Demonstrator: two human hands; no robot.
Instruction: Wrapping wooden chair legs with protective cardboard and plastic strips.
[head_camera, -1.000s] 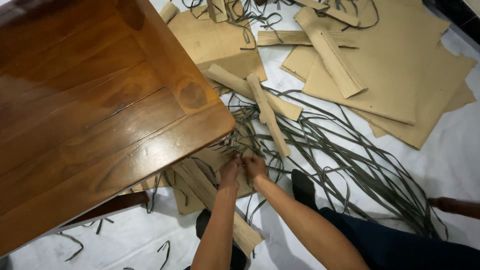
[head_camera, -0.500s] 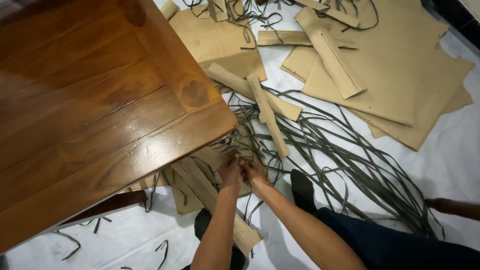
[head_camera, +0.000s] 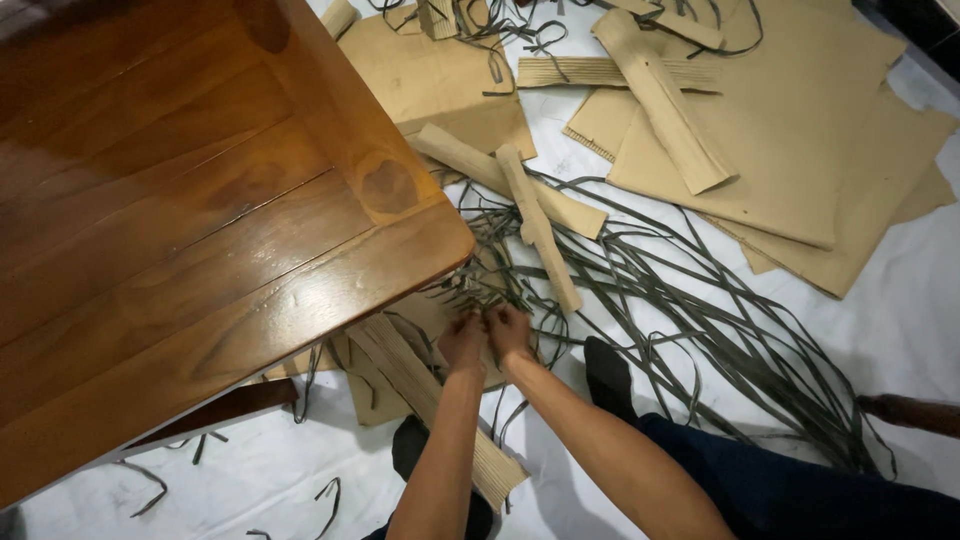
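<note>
Head view: white sheeted floor (head_camera: 900, 330), wooden tabletop (head_camera: 180, 220) filling the left, corrugated cardboard sheets (head_camera: 800, 150) and rolled cardboard tubes (head_camera: 540, 225) upper right. Grey-green flat strips (head_camera: 700, 320) fan out from frame centre w/ ends bunched just under the tabletop corner. Strips look light, limp, thin, prob. easy to crease; best taken near the bunched ends. Left hand (head_camera: 462, 343) and right hand (head_camera: 510, 332) side by side, each grip pinched tight on the strip ends.
</note>
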